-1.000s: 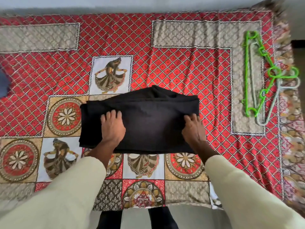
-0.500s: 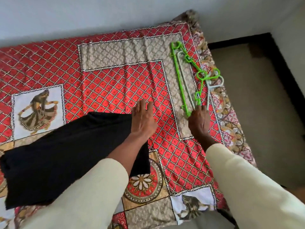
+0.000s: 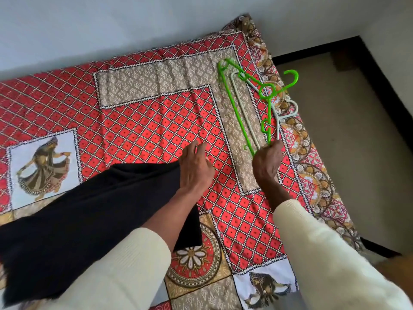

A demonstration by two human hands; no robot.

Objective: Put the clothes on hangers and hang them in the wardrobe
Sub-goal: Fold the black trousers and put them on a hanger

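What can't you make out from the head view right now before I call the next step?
- Right hand: its fingertips are hidden behind its own back, so whether it grips only the green hanger or also the white hanger is unclear.
- Black garment: cut off by the left edge and covered by the left sleeve; its type is unclear.
- Wardrobe: out of frame.

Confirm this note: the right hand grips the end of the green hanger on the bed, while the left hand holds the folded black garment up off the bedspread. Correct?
Not quite. The head view shows the left hand open above the bedspread, holding nothing; the black garment lies flat on the bed. The rest stands: the right hand grips the end of the green hanger.
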